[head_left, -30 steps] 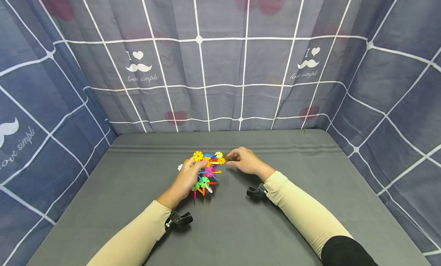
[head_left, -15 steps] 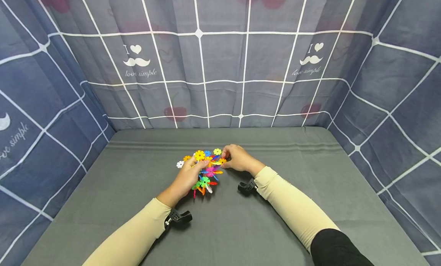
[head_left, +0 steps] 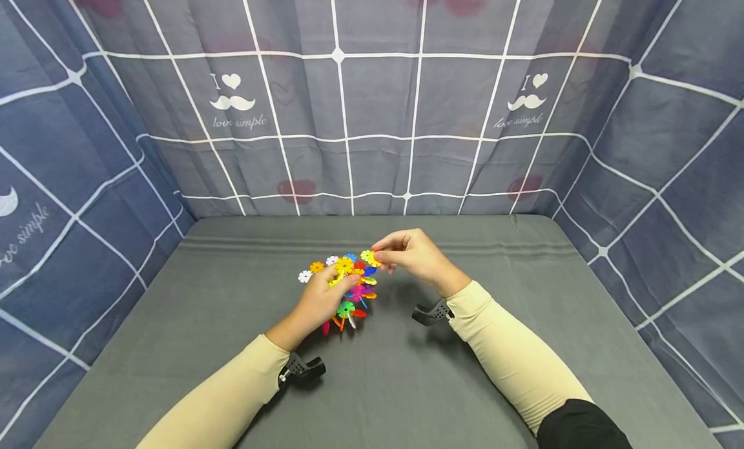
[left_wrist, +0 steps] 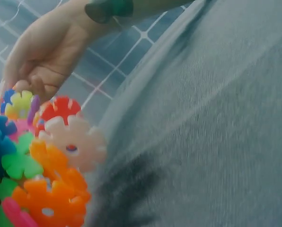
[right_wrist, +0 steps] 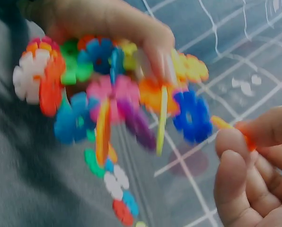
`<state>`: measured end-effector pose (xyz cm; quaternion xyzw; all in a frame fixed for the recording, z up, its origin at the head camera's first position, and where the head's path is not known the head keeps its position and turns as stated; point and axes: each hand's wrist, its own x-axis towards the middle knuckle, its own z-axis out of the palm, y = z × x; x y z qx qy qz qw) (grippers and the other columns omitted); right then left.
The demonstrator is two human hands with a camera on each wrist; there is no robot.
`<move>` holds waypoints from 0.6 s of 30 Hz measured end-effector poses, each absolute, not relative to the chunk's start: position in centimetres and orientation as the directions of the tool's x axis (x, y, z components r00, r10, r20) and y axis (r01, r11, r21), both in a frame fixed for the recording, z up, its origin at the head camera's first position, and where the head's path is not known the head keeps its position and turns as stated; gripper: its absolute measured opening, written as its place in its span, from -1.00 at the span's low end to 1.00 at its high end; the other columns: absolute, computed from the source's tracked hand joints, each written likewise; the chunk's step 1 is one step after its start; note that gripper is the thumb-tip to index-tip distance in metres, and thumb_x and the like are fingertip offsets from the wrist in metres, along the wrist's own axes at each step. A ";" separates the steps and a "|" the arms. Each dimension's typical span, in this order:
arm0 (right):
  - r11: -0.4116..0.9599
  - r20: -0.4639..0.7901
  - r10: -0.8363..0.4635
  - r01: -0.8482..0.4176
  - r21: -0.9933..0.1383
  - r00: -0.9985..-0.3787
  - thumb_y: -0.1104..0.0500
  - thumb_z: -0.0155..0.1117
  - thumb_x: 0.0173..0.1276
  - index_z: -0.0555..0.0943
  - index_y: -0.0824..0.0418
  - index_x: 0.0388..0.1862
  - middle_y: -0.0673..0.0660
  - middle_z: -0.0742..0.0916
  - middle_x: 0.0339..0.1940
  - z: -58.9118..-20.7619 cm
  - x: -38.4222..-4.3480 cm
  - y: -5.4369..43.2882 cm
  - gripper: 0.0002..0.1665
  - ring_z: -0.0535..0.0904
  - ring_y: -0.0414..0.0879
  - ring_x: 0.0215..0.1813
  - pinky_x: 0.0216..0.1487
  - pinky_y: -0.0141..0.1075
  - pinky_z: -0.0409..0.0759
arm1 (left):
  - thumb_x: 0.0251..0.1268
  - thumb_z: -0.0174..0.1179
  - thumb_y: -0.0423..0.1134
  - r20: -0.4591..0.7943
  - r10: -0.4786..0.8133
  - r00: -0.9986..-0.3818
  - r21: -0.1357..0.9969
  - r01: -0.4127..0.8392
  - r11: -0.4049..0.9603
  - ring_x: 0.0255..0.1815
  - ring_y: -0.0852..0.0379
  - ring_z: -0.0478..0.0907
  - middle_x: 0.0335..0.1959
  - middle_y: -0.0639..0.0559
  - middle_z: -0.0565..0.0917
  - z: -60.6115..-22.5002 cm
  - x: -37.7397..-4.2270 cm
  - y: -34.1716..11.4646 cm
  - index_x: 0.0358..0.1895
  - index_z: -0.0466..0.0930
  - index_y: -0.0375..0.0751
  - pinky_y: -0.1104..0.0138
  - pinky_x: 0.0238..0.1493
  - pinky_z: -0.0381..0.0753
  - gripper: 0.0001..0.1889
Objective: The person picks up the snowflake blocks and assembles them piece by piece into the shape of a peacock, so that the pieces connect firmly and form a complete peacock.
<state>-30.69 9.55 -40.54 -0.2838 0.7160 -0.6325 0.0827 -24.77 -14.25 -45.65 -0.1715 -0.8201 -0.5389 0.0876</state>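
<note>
A cluster of interlocking plastic snowflake discs [head_left: 358, 292] in many colours is held up in my left hand [head_left: 316, 299], thumb across its top. In the right wrist view the left hand's [right_wrist: 127, 23] fingers come down on an orange disc. My right hand [head_left: 421, 258] pinches a yellow disc [head_left: 372, 258] at the cluster's upper right, between thumb and fingers. Seen from the right wrist, this pinched piece shows yellow and orange, its edge close to a blue disc [right_wrist: 198, 126]; whether they touch cannot be told. White and orange discs [left_wrist: 48, 203] face the left wrist camera.
A grey cloth-covered table [head_left: 372, 384] lies under both arms. Blue-grey curtains [head_left: 378, 106] with white grid lines enclose its back and sides. Each wrist wears a black camera mount [head_left: 431, 313]. In the right wrist view a short chain of discs [right_wrist: 123, 213] extends from the cluster.
My right hand first came left to the cluster's right end, then shifted up and right, pinching a yellow disc. The left hand stays nearly in place, with the cluster slightly turned.
</note>
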 end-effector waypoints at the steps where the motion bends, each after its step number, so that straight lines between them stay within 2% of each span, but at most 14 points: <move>1: 0.044 0.244 -0.524 -0.312 -0.949 -0.816 0.38 0.45 0.40 0.74 0.51 -0.03 0.34 0.79 -0.33 -40.2 -30.4 9.3 -0.77 0.67 0.02 -0.46 -0.38 -0.18 0.72 | 0.48 0.32 -0.16 0.347 0.193 -0.918 0.838 0.396 0.375 -0.43 0.14 0.45 -0.49 0.12 0.54 -45.5 -24.7 -14.2 -0.19 0.67 -0.16 0.26 -0.34 0.48 -0.86; 5: 0.085 0.250 -0.544 -0.349 -0.933 -0.801 0.40 0.45 0.38 0.77 0.47 -0.09 0.29 0.79 -0.38 -39.7 -29.5 8.6 -0.83 0.67 0.00 -0.52 -0.43 -0.18 0.73 | 0.48 0.33 -0.18 0.391 0.223 -0.893 0.785 0.450 0.426 -0.48 0.17 0.43 -0.51 0.16 0.54 -45.1 -24.5 -14.0 -0.20 0.70 -0.18 0.28 -0.41 0.48 -0.86; 13: 0.157 0.191 -0.511 -0.310 -0.938 -0.838 0.37 0.46 0.36 0.77 0.45 -0.13 0.27 0.79 -0.46 -39.6 -28.5 8.3 -0.84 0.71 0.03 -0.55 -0.42 -0.02 0.76 | 0.48 0.34 -0.22 0.435 0.285 -0.854 0.724 0.520 0.453 -0.54 0.24 0.45 -0.52 0.25 0.59 -45.0 -23.9 -13.8 0.02 0.75 -0.25 0.30 -0.47 0.53 -0.79; 18: 0.226 0.184 -0.485 -0.326 -0.918 -0.855 0.37 0.47 0.33 0.80 0.39 -0.20 0.16 0.78 -0.53 -38.9 -27.8 7.8 -0.90 0.74 0.05 -0.55 -0.38 0.13 0.74 | 0.46 0.34 -0.22 0.466 0.301 -0.832 0.680 0.554 0.480 -0.65 0.28 0.36 -0.59 0.26 0.51 -44.8 -24.0 -13.7 -0.04 0.73 -0.25 0.33 -0.60 0.44 -0.82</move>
